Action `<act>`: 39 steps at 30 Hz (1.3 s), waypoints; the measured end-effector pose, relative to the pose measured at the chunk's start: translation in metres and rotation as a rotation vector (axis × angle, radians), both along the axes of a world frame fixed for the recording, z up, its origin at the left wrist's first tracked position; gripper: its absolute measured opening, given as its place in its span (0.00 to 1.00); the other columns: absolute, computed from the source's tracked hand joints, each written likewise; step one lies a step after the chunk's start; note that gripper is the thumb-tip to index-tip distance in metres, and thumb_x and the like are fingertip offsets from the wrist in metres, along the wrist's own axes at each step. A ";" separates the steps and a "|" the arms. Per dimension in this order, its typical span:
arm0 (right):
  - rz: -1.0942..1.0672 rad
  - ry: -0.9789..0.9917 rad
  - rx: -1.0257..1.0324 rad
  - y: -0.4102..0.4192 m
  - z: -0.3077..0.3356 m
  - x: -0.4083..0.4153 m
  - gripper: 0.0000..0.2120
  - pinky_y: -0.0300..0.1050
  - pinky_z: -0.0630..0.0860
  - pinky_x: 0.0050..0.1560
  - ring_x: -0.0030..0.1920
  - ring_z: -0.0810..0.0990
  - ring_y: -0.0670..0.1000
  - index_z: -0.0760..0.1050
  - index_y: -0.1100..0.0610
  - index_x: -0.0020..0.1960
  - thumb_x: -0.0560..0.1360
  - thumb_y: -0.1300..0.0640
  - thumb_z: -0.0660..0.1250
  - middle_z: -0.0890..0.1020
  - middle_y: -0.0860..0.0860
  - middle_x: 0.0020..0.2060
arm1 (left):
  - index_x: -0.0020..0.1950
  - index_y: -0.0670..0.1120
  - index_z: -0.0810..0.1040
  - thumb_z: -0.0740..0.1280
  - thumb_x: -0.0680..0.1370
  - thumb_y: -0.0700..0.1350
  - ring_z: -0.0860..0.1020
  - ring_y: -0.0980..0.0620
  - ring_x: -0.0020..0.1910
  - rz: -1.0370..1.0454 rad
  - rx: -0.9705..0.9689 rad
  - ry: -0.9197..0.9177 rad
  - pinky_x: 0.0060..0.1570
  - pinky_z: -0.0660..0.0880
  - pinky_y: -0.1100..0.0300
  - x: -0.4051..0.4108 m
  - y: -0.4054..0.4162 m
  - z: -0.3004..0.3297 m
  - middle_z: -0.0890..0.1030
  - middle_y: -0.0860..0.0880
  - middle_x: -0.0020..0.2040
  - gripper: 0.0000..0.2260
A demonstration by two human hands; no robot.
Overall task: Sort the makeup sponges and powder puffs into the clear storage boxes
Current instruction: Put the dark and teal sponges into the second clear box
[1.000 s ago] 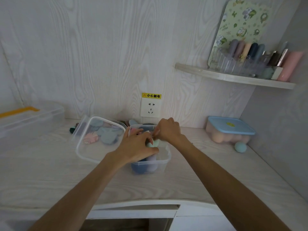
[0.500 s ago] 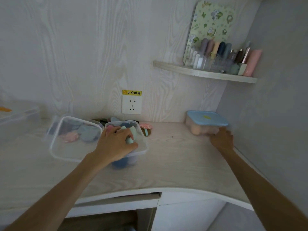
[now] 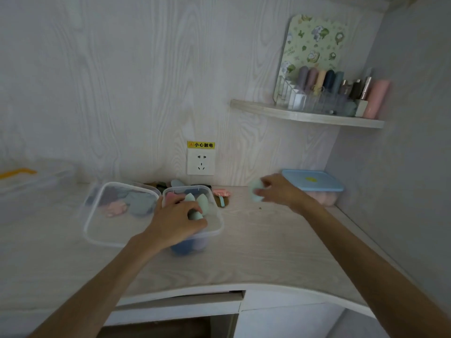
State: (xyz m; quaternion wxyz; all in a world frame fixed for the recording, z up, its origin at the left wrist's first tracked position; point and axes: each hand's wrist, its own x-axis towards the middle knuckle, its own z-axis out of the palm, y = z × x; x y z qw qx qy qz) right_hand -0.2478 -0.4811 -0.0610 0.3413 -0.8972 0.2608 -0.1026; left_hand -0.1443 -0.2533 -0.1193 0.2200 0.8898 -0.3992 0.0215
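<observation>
My right hand holds a pale green makeup sponge in the air above the desk, left of a blue-lidded box. My left hand rests on the small clear box and presses a green sponge among several sponges, green, pink and blue. To its left a wider clear box holds flat powder puffs, grey and pink. A pink and brown puff lies on the desk behind the small box.
A wall socket with a yellow label sits above the boxes. A corner shelf carries bottles and an organiser. A large clear bin with a yellow handle stands at far left. More puffs lie against the wall.
My right hand went to the far right beside the blue-lidded box, took the pale green sponge there and now carries it leftward. My left hand has stayed on the small box.
</observation>
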 end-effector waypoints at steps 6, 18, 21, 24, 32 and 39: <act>0.245 -0.038 -0.172 0.078 0.007 0.035 0.15 0.47 0.77 0.56 0.52 0.81 0.52 0.81 0.60 0.56 0.73 0.52 0.71 0.83 0.55 0.52 | 0.55 0.59 0.75 0.48 0.57 0.67 0.56 0.54 0.71 -0.004 -0.027 -0.043 0.68 0.48 0.54 -0.001 0.007 -0.002 0.68 0.56 0.65 0.33; 0.234 0.027 -0.797 0.107 -0.019 0.034 0.19 0.45 0.67 0.55 0.58 0.67 0.54 0.77 0.50 0.59 0.71 0.43 0.69 0.72 0.52 0.56 | 0.56 0.55 0.78 0.56 0.64 0.61 0.58 0.57 0.68 -0.011 -0.083 -0.061 0.69 0.50 0.55 -0.004 0.016 -0.002 0.72 0.56 0.60 0.25; 0.229 0.180 -0.803 0.110 -0.014 0.037 0.21 0.49 0.64 0.61 0.65 0.63 0.56 0.76 0.52 0.60 0.72 0.42 0.67 0.66 0.54 0.64 | 0.56 0.54 0.78 0.56 0.65 0.61 0.59 0.57 0.68 -0.018 -0.075 -0.073 0.70 0.51 0.55 -0.006 0.017 -0.002 0.72 0.56 0.60 0.25; 0.236 0.351 -0.876 0.114 -0.008 0.048 0.21 0.54 0.55 0.70 0.72 0.55 0.58 0.74 0.55 0.62 0.73 0.46 0.67 0.62 0.54 0.70 | 0.56 0.52 0.79 0.56 0.64 0.61 0.59 0.56 0.69 -0.022 -0.082 -0.075 0.70 0.51 0.54 -0.006 0.015 -0.003 0.72 0.54 0.60 0.25; 0.276 0.467 -0.630 0.111 -0.009 0.067 0.26 0.53 0.60 0.68 0.69 0.62 0.57 0.72 0.57 0.63 0.70 0.46 0.72 0.72 0.53 0.63 | 0.55 0.55 0.80 0.56 0.64 0.61 0.60 0.57 0.67 -0.013 -0.107 -0.052 0.66 0.53 0.58 -0.004 0.018 -0.004 0.72 0.56 0.54 0.25; 0.346 0.311 -0.683 0.100 0.002 0.054 0.23 0.58 0.48 0.74 0.76 0.45 0.59 0.76 0.46 0.60 0.66 0.43 0.74 0.54 0.53 0.76 | 0.56 0.56 0.79 0.55 0.65 0.62 0.61 0.54 0.66 -0.010 -0.072 -0.061 0.67 0.56 0.54 -0.004 0.019 -0.003 0.74 0.55 0.55 0.25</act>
